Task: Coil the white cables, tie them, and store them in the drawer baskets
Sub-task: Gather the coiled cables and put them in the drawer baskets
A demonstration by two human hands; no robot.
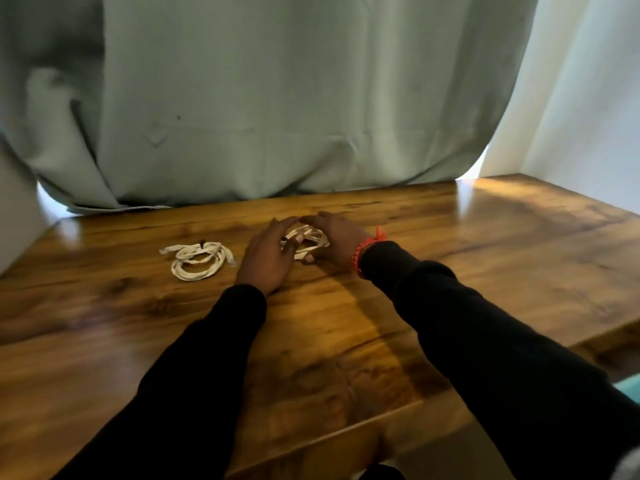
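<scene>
Two coiled white cables lie on the wooden table [450, 271]. One white coil [198, 259] rests free at the left with a small dark tie on its top. The second white coil [309, 240] sits between my hands and is partly hidden by them. My left hand [268, 256] cups its left side, thumb touching the cable. My right hand [332, 242], with a red band at the wrist, curves around its right side with fingers arched over the top. Both hands enclose this coil on the table. No drawer baskets are in view.
A pale green curtain [277, 98] hangs along the table's far edge, with a white curtain [581, 98] at the right. The table's right edge drops off near a teal object [628, 388] at the lower right.
</scene>
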